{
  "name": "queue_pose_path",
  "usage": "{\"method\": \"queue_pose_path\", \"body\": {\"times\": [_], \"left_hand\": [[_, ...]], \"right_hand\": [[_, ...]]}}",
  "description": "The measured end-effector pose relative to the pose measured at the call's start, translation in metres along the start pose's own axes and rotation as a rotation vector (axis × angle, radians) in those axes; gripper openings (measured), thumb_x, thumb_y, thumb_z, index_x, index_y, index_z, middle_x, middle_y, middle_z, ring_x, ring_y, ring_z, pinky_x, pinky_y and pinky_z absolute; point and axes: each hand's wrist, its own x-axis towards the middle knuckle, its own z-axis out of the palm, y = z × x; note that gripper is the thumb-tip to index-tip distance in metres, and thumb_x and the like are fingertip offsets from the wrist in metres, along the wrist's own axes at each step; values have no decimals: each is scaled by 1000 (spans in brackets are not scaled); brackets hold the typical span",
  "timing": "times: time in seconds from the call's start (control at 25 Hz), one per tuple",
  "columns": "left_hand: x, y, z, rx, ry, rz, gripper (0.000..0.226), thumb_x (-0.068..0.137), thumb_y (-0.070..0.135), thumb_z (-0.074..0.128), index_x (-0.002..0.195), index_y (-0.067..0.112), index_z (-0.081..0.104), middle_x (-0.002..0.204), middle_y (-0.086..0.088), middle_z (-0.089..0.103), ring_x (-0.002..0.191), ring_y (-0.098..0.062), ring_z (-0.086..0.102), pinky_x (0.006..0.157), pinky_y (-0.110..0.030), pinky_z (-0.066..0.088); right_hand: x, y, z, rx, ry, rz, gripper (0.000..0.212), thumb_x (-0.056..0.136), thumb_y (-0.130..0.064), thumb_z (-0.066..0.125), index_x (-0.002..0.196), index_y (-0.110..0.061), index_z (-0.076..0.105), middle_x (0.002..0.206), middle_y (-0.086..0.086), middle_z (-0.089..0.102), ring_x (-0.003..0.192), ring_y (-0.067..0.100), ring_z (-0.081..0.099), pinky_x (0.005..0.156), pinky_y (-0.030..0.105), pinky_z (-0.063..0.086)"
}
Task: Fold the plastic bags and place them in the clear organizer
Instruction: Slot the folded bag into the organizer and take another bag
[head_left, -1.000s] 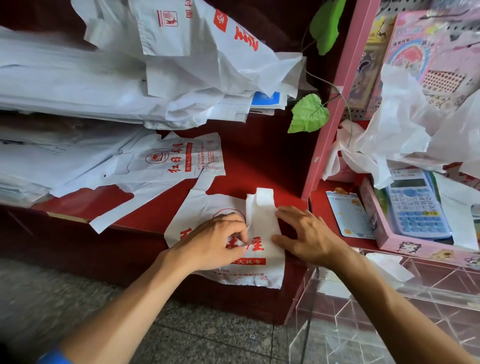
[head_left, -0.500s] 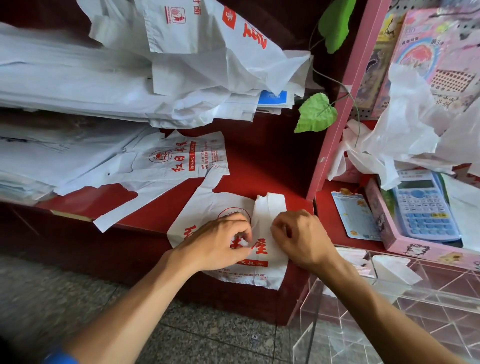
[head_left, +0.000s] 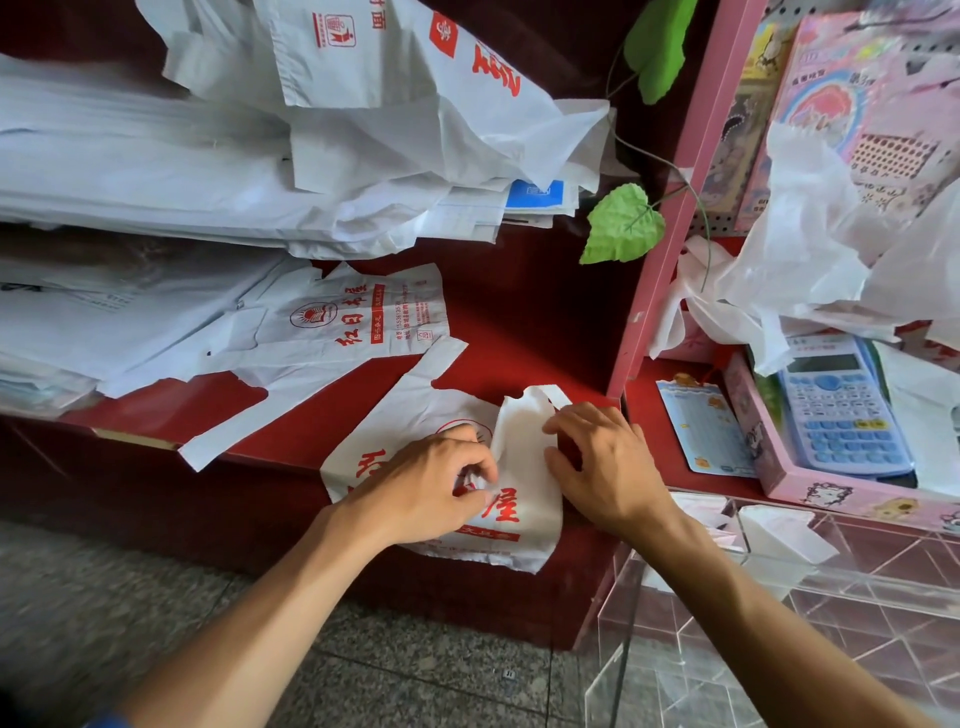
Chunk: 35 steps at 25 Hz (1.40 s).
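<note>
A white plastic bag with red print (head_left: 524, 457) lies on the red shelf (head_left: 519, 332), its lower edge hanging over the front. My left hand (head_left: 426, 488) pinches a fold of the bag near its middle. My right hand (head_left: 602, 467) holds the bag's right edge and folded handle with curled fingers. The clear organizer (head_left: 779, 597) stands at the lower right, with folded white bags (head_left: 779, 540) in its compartments. Another printed bag (head_left: 363, 322) lies flat further back on the shelf.
A stack of white bags (head_left: 208, 171) fills the upper left. A pink shelf post (head_left: 670, 208) with green leaves (head_left: 623, 223) divides the shelves. Right of it sit loose bags (head_left: 810, 260), a blue calculator (head_left: 841, 410) in a pink box and a card (head_left: 701, 431). Grey stone floor lies below.
My right hand went from lying flat on the bag's right side to curling round its right edge, drawing the folded handle flap up. My left hand kept its pinch.
</note>
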Motion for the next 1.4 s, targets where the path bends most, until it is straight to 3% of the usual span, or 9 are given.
{"method": "queue_pose_path", "body": {"times": [0.16,0.32,0.52,0.8,0.96,1.08,1.24,1.32,1.4], "left_hand": [[-1,-2,-2,-12,-20,-22,7,85,30,70,78,28,69,95,14,55,87,-4,58,79,-28,49],[-3,-3,-3,-22,-23,-15,5,84,29,71,80,29,71,99,15,57,92,-3,59,82,-26,49],[-4,-5,-5,-65,-36,-9,13,86,19,71,80,31,70,96,15,59,92,-3,59,83,-21,47],[-5,-13,-4,-116,-38,-60,34,84,-3,59,67,26,68,100,14,65,109,-2,60,90,-24,50],[-7,-16,-5,-144,-16,-93,45,83,-7,57,61,31,65,97,25,64,114,14,55,88,-8,44],[-8,-16,-4,-147,-18,-83,42,84,-5,58,63,31,65,98,23,66,113,12,56,83,-3,42],[-8,-19,0,-156,33,-37,28,86,6,63,92,32,71,108,19,66,111,1,59,90,-14,46],[-9,-21,1,-154,27,-44,32,89,11,64,109,35,70,118,27,62,118,9,53,95,-8,39],[-8,-21,1,-122,-10,-74,36,93,18,61,123,37,65,127,33,53,123,16,43,95,1,28]], "right_hand": [[5,-1,-5,40,70,55,39,85,-37,48,115,-23,68,128,-5,62,117,26,52,86,37,31],[4,1,1,-92,-143,145,51,94,-46,50,142,-26,46,162,-4,19,146,25,18,111,49,25],[6,-3,1,-111,-89,179,73,96,-46,46,157,-28,10,165,-4,-10,152,29,-1,118,52,13],[7,-3,4,-64,-83,103,57,102,-42,33,157,-29,19,166,-5,7,152,27,4,119,51,10],[8,-5,2,-92,-180,42,60,99,-49,17,155,-30,25,165,-7,12,152,26,4,120,52,7],[9,-5,4,-136,-257,71,56,101,-54,18,154,-35,26,163,-12,19,152,26,8,118,55,2],[12,-5,11,-262,-196,159,58,100,-53,23,149,-25,35,159,-2,29,147,33,18,115,58,12],[9,-10,7,-287,-68,82,56,93,-49,27,134,-18,51,137,6,50,126,35,45,103,54,33],[8,-16,4,-227,13,-54,46,92,-45,31,119,-20,58,115,3,59,101,29,56,85,44,43]]}}
